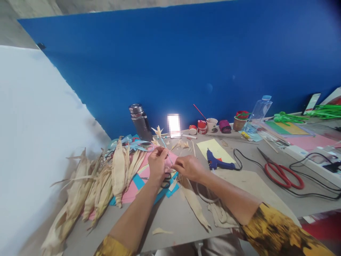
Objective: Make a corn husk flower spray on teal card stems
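Two bare forearms point(135, 209) converge over the tabletop point(170, 217) in the head view. The left hand point(157, 163) pinches a thin, pale stem point(164, 143) between thumb and fingertips; the right hand point(189, 167), lower and just beside it, pinches near the stem's lower end. Beyond the left hand, the stem slants up to a spiky, straw-coloured flower point(158, 131). Dry, ribbed, papery corn husks point(119, 174) lie to the left, a blue glue gun point(217, 161) to the right.
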{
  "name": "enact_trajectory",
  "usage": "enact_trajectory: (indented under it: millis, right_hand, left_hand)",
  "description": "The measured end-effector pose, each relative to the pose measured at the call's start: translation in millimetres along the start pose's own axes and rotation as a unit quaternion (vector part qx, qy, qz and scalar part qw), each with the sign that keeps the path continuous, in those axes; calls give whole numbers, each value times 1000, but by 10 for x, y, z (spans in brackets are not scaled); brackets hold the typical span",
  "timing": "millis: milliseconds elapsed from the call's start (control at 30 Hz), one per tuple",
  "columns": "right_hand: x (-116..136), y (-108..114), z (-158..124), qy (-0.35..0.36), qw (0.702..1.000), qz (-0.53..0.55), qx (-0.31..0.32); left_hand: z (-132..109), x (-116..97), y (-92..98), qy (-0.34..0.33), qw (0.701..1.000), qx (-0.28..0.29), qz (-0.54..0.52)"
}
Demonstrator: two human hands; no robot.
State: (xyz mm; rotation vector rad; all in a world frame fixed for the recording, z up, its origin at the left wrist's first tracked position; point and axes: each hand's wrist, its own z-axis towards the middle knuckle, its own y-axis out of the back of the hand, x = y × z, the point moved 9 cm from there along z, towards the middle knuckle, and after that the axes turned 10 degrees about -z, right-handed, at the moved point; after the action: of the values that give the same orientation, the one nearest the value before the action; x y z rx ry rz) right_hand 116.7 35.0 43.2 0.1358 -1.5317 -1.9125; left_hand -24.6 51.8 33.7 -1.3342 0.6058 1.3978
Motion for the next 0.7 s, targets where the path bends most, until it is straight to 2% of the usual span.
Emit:
enact_trajectory:
  millis: [133,300,467,700]
  right_hand:
    - [-121,197,6,-38,994,56,-86]
    - [-383,336,37,-82,979,94,-162]
    - [-566,271,93,-110,971,140,-157]
    - [-608,220,132,-121,960,213,-139]
  left_hand:
    - [33,-26,51,-18,999,-6,27]
    - [34,5,9,-6,1000,22,-6]
    - [25,31,-51,27,998,31,-53]
    - [-24,83,-147,76,992,41,-95]
